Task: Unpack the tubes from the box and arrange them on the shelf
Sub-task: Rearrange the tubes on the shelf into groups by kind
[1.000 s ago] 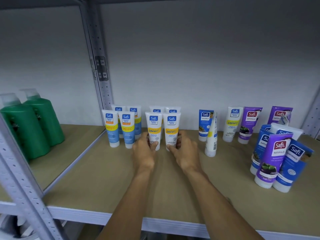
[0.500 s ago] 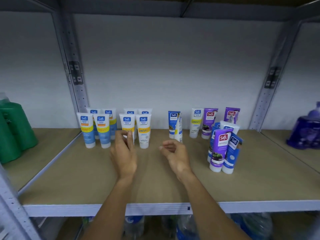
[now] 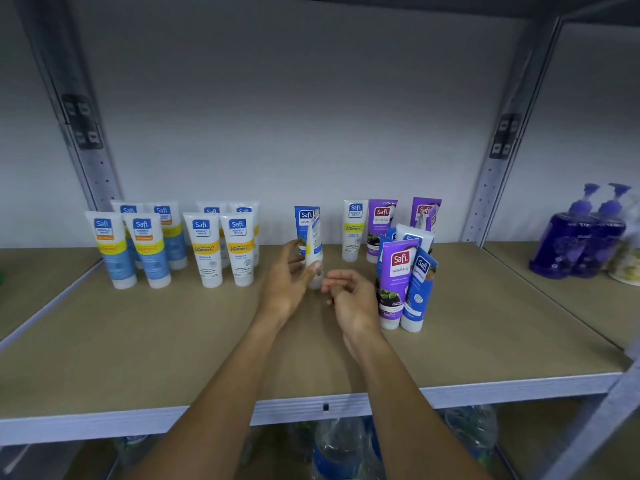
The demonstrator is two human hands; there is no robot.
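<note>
Noting clearance first: bare shelf (image 3: pixel 173 341) board is running from the tube rows to the front lip (image 3: pixel 138 422), and a gap is lying open between the Vitamin C tubes (image 3: pixel 239 251) and the blue Naturals tube (image 3: pixel 304 218). Right hand (image 3: pixel 351 299) is hovering just beside the purple Naturals tube (image 3: pixel 394 282), fingers loosely curled, holding nothing. Left hand (image 3: pixel 285 284) is gripping the white tube (image 3: pixel 314 239), thumb across its lower front, fingers behind. Half a second ago that hand was at a Vitamin C tube; both hands are now sitting further right. White tube is standing cap down, crimp up, long axis near vertical, narrow edge facing the camera, just before the blue Naturals tube.
</note>
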